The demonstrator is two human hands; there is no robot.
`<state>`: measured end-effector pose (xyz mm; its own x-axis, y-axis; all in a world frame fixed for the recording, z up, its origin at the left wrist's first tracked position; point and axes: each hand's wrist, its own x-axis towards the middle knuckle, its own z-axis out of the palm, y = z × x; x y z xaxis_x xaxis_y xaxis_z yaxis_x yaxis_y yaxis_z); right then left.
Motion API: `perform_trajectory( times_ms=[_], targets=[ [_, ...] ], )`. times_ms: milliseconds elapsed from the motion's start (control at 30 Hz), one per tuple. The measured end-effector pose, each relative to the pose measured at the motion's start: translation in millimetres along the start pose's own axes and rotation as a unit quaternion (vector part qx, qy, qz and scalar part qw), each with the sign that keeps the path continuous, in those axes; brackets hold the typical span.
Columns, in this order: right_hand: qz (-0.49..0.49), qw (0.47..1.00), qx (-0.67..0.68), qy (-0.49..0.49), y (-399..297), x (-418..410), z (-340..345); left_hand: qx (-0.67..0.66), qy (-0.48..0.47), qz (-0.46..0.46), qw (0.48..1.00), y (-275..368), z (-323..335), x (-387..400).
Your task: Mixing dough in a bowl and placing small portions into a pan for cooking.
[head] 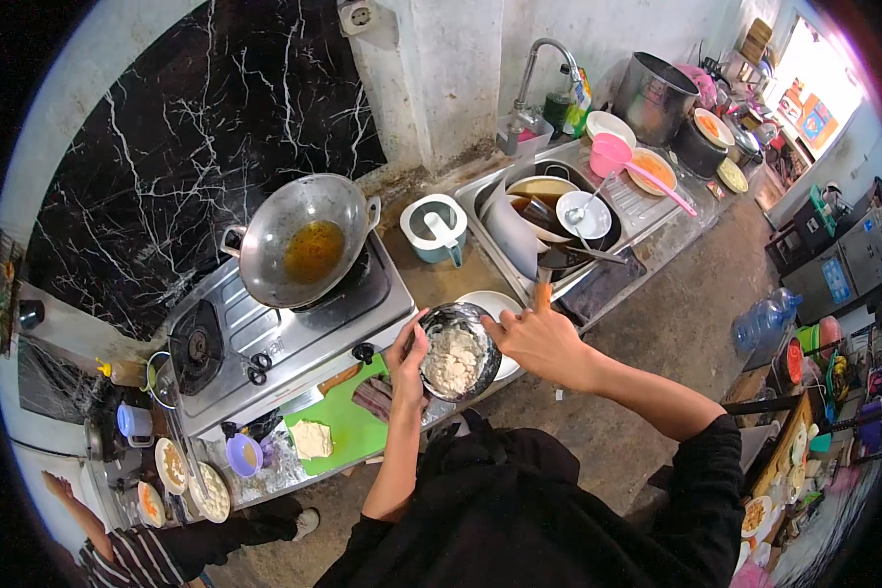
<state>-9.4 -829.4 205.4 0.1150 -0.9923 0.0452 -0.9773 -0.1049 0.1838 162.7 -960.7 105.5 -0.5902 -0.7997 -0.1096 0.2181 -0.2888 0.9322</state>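
Note:
My left hand point(408, 364) grips the left side of a dark bowl point(431, 322) with a white-smeared inside. Lumpy, pale dough or batter point(456, 360) fills much of it. Over the bowl's right rim is my right hand point(540, 342), one fingertip against or just above the rim and another finger stretched towards the sink. I see nothing held in it. Partly hidden behind the bowl lies a white plate point(494, 301). To the left, a green cutting board point(360, 434) carries a pale block point(312, 439), a knife point(301, 400) and a striped cloth point(373, 397).
A wok point(264, 257) with brown oil sits on the gas stove point(279, 345). A lidded container point(435, 229) stands beside the sink point(478, 195), which holds dishes in dark water. Far left, another person's arm point(81, 507) shows near several plates. A water bottle point(764, 320) stands at right.

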Motion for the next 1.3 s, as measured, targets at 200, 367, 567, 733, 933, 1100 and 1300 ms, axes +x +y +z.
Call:
perform_trajectory(
  times_ms=[200, 367, 567, 733, 933, 1100, 1300],
  targets=[
    [0.066, 0.962, 0.241, -0.105, -1.0, -29.2, 13.4, -0.043, 0.011, 0.063, 0.997, -5.7, 7.6, 0.1],
    [0.117, 0.899, 0.406, -0.118, -0.6, -36.3, 38.6, -0.031, 0.025, 0.042, 0.998, -29.3, 11.1, 2.0],
    [0.151, 0.748, 0.635, -0.123, 4.2, -45.2, 79.2, 0.026, 0.025, 0.050, 0.998, -38.6, 17.1, -2.3],
    [0.245, 0.537, 0.789, -0.171, -10.5, -48.9, 76.7, -0.010, 0.008, 0.022, 1.000, -46.3, 8.4, 1.1],
    [0.247, 0.505, 0.817, -0.127, -8.6, -47.4, 61.9, 0.012, 0.007, -0.017, 1.000, -39.0, 5.4, -1.6],
    [0.211, 0.822, 0.529, 0.031, -6.7, -45.5, 28.3, -0.195, 0.019, -0.119, 0.973, -21.0, 2.4, -2.5],
    [0.169, 0.946, 0.275, 0.006, -41.9, -50.6, 25.6, -0.243, -0.031, -0.085, 0.966, -14.4, -2.2, 11.0]
  ],
)
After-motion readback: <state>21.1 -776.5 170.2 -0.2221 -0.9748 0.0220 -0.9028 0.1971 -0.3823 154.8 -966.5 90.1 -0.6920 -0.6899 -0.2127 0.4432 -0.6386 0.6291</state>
